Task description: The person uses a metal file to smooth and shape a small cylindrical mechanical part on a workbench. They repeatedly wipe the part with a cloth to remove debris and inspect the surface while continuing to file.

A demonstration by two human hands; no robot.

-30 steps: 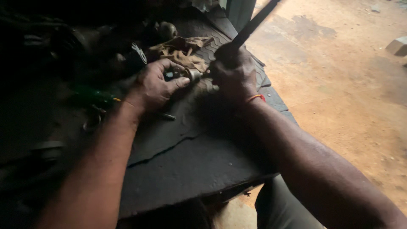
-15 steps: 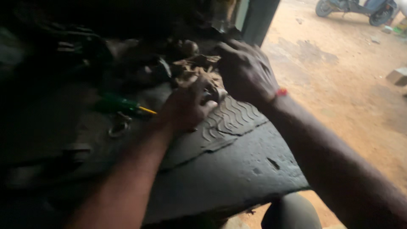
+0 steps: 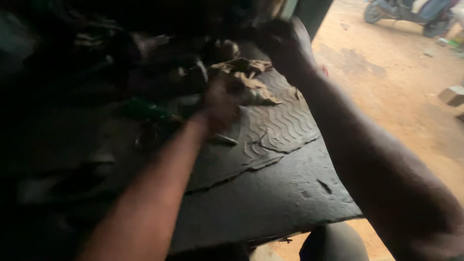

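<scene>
My left hand (image 3: 220, 104) is blurred and hovers over the dark rubber mat (image 3: 285, 183), just in front of a crumpled tan rag (image 3: 244, 79). Whether it holds anything cannot be made out. My right hand (image 3: 280, 38) reaches to the far end of the bench, past the rag, into dark clutter; its fingers look curled but their grip is hidden in shadow. A small metal rod (image 3: 224, 140) lies on the mat below my left hand. A green-handled screwdriver (image 3: 145, 110) lies to the left.
Dark tools and parts crowd the back and left of the bench. The mat's wavy-ribbed piece (image 3: 282, 123) is cracked. To the right is sandy ground with a grey block (image 3: 452, 94) and a parked scooter (image 3: 401, 12).
The long rod my right hand gripped a second ago is no longer seen; that hand has moved up and away to the bench's far end. My left hand has shifted slightly left off the rag.
</scene>
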